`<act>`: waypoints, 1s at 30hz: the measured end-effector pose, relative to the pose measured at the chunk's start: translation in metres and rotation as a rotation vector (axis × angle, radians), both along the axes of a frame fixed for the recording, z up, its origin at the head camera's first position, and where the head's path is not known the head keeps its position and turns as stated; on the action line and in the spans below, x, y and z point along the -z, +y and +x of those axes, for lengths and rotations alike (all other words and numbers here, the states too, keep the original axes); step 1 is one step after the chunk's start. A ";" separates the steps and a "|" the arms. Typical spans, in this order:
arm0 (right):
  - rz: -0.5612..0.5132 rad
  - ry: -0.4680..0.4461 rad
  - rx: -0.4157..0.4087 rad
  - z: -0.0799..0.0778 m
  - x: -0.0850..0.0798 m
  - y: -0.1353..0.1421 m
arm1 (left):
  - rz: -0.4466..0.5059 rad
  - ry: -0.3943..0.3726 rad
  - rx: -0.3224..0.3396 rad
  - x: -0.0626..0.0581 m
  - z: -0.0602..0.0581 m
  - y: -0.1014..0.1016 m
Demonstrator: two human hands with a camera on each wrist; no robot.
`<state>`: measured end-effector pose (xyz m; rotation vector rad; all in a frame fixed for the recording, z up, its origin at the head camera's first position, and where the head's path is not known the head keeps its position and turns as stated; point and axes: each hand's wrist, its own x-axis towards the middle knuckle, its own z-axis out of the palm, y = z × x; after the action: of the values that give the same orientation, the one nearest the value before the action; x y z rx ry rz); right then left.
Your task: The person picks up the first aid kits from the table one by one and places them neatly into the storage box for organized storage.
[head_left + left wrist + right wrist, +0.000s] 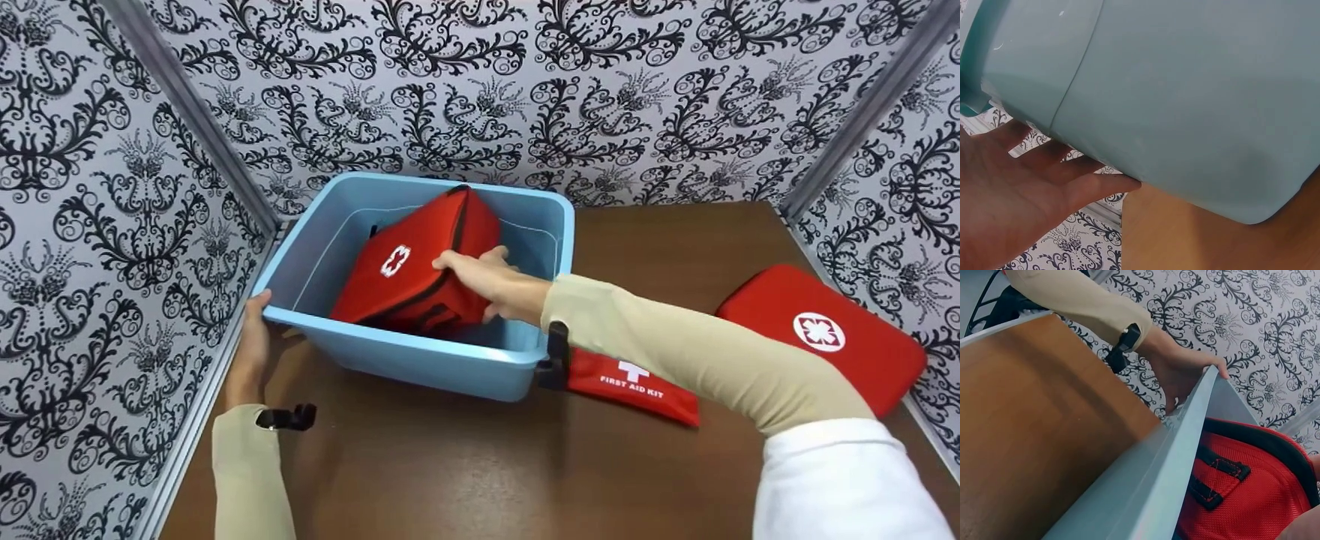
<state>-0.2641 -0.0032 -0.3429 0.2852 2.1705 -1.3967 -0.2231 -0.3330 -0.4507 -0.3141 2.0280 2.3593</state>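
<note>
A large red first-aid bag (390, 266) with a white cross emblem lies tilted inside a light blue plastic bin (420, 349). My right hand (499, 283) reaches over the bin's right side and grips the bag's edge, thumb on top and fingers down its end. In the right wrist view, black straps show on the red bag (1252, 495). My left hand (253, 337) holds the bin's front left corner, its thumb over the rim. From the left wrist, the fingers of the left hand (1033, 191) lie along the bin's outer wall (1185, 112).
A flat red pouch (637, 386) printed FIRST AID KIT lies right of the bin, partly beneath my right sleeve. Farther right is a red case (855, 337) with a round white emblem. Patterned walls (480, 97) enclose the brown table (450, 465).
</note>
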 end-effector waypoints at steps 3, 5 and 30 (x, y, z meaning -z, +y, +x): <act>0.009 -0.002 -0.012 -0.003 0.001 -0.004 | -0.004 -0.004 0.000 -0.001 -0.001 0.002; 0.005 -0.009 -0.017 -0.005 0.001 -0.006 | -0.010 -0.012 -0.002 -0.001 -0.001 0.002; 0.125 -0.091 -0.286 -0.027 0.011 -0.018 | -0.046 0.035 -0.052 0.005 0.000 -0.001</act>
<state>-0.2912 -0.0217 -0.3542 0.0768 2.1290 -1.0730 -0.2231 -0.3337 -0.4554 -0.3327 2.1180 2.3670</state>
